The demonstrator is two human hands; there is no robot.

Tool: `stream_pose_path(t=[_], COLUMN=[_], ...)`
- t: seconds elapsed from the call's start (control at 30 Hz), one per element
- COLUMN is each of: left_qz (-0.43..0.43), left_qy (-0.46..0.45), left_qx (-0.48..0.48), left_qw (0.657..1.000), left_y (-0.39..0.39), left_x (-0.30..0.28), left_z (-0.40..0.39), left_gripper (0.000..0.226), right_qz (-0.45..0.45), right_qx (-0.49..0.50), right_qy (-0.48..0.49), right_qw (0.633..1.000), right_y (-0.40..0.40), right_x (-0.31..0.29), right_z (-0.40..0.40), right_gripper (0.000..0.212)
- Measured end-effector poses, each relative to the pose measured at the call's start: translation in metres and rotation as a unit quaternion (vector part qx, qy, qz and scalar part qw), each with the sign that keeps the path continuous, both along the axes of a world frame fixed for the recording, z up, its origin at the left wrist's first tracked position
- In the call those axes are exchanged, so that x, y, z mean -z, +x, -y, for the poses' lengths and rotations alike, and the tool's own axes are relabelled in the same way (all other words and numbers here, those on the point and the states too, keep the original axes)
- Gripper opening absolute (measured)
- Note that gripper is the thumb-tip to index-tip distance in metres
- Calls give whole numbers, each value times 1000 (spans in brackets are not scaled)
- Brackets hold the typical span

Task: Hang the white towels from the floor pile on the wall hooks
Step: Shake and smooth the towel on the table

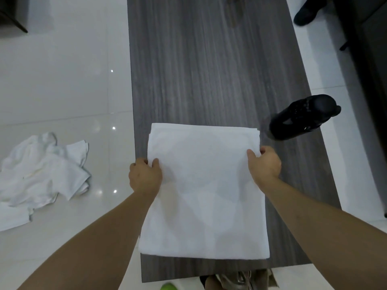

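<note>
A folded white towel [204, 191] lies flat on a grey wood-grain table [209, 70], near its front end. My left hand [145, 175] grips the towel's left edge, thumb on top and fingers curled under. At the right edge my right hand [265, 164] holds the towel the same way. A crumpled pile of white towels [41, 176] lies on the glossy white floor to the left of the table. No wall hooks are in view.
A black shoe [303, 117] of another person stands by the table's right edge, and a second black shoe [306, 12] at the top right. Dark furniture [368, 59] runs along the right side. A dark furniture corner [10, 17] sits top left.
</note>
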State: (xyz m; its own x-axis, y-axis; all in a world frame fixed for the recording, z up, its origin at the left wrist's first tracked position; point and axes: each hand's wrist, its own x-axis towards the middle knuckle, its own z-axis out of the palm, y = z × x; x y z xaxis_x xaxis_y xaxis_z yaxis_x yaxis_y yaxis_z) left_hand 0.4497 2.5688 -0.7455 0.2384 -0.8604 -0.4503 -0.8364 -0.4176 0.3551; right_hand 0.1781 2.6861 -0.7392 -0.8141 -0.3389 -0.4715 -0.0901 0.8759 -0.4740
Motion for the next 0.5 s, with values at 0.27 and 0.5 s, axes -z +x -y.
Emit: stream_pose_path(t=[0.27,0.5], left_qz=[-48,2], left_qy=[-14,-8], left_qx=[-92,-34], left_qw=[995,999], left_y=[-4,-2], left_x=[-10,-14], left_z=[3,9], left_gripper=[17,25], right_qz=[-18,-12], right_qx=[49,43], right_qy=[-76,-100], right_qw=[996,994], right_y=[-7,-11], right_x=[6,10], right_z=[15,24], right_gripper=[19,28])
